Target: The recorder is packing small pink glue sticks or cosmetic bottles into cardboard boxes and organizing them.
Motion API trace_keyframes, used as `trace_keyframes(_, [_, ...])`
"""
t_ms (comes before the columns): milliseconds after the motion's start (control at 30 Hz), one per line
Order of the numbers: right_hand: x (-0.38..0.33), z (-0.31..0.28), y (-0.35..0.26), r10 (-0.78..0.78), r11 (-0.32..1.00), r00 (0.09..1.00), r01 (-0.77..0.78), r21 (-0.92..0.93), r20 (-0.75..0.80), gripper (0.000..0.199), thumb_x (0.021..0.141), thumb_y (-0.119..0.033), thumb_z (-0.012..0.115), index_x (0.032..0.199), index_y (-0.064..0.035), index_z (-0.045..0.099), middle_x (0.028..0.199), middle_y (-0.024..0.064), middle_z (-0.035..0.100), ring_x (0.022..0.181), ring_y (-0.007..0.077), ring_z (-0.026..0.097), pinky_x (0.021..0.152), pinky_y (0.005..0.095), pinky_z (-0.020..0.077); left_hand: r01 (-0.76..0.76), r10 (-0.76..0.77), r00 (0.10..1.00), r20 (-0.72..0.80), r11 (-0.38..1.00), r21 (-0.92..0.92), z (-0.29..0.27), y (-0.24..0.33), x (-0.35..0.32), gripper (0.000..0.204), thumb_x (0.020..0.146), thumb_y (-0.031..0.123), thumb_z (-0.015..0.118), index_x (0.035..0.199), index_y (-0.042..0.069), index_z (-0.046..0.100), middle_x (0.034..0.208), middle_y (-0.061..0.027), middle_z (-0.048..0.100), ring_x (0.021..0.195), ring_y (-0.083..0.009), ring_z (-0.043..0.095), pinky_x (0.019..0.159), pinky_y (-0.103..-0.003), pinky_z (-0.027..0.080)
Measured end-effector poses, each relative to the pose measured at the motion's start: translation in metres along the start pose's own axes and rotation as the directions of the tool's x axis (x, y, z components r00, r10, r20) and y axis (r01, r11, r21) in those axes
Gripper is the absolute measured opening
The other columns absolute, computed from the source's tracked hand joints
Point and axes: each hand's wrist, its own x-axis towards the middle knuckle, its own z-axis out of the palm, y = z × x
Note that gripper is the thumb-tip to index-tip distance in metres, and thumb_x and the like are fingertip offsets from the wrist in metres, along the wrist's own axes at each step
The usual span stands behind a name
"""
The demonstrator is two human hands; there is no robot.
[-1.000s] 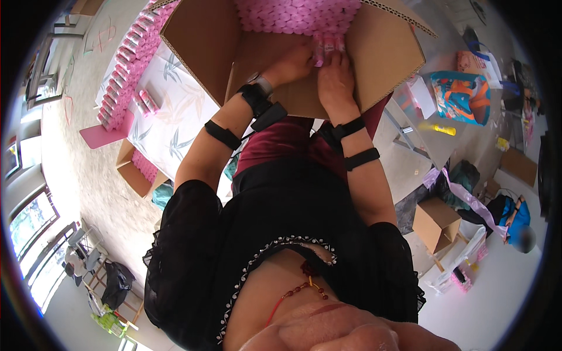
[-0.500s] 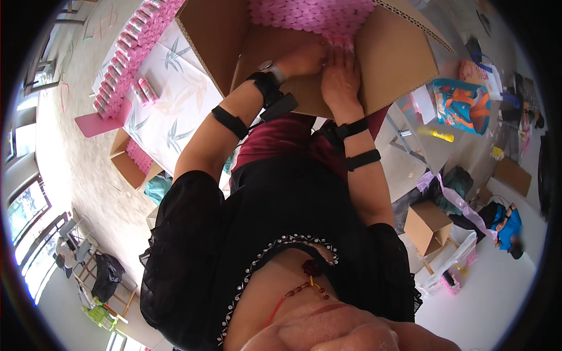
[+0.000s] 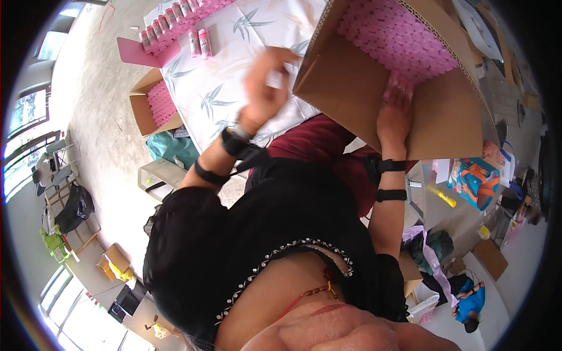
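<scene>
My right hand reaches into an open cardboard box, its fingers stretched flat over the near ends of a few clear-and-pink cylinders. Behind them, a dense layer of pink round ends fills the back of the box. My left hand is outside, over the table left of the box. It is blurred by motion, but a gap shows between thumb and fingers, and I see nothing in it. Two loose pink cylinders stand beyond it on the patterned white tablecloth.
A row of pink cylinders stands at the table's far left beside a pink flap. Below that edge sits a smaller cardboard box holding more. A colourful bag and a yellow tube lie to the right. Another person is at lower right.
My left hand has come out of the box and moved left over the tablecloth. My right hand stays on the cylinders. The view has swung left, so the box appears further right.
</scene>
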Motion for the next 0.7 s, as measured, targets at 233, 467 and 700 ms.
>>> trace_keyframes(233, [0.004, 0.005, 0.001, 0.036, 0.999, 0.997, -0.038, 0.017, 0.073, 0.053, 0.094, -0.019, 0.055, 0.143, -0.0015, 0.045, 0.144, 0.0183, 0.051, 0.136, 0.0337, 0.045, 0.110, 0.0491, 0.0359, 0.271, -0.163, 0.963, -0.217, 0.532, 0.802, -0.125, -0.217, -0.053, 0.034, 0.083, 0.016, 0.071, 0.110, 0.001, 0.059, 0.101, -0.0172, 0.065, 0.096, -0.0361, 0.061, 0.081, -0.045, 0.049])
trace_keyframes(467, [0.002, 0.005, 0.003, 0.068, 0.998, 0.996, -0.069, 0.010, 0.062, 0.053, 0.093, -0.017, 0.054, 0.144, -0.0020, 0.044, 0.144, 0.0185, 0.050, 0.136, 0.0343, 0.044, 0.109, 0.0492, 0.0370, 0.562, -0.471, 0.812, -0.345, 0.474, 0.678, -0.121, -0.241, -0.050, 0.041, 0.073, 0.022, 0.077, 0.105, 0.000, 0.062, 0.095, -0.0213, 0.070, 0.089, -0.0374, 0.068, 0.080, -0.044, 0.053])
trace_keyframes(700, [0.003, 0.011, 0.000, 0.081, 0.997, 0.997, -0.081, 0.003, 0.001, 0.052, 0.092, -0.014, 0.050, 0.143, -0.0055, 0.045, 0.146, 0.0148, 0.049, 0.140, 0.0326, 0.041, 0.108, 0.0496, 0.0373, 0.609, -0.932, 0.326, 0.159, 0.078, -0.790, -0.155, -0.178, -0.087, 0.041, 0.095, 0.014, 0.065, 0.128, -0.006, 0.051, 0.112, -0.0182, 0.062, 0.097, -0.0252, 0.062, 0.085, -0.036, 0.055])
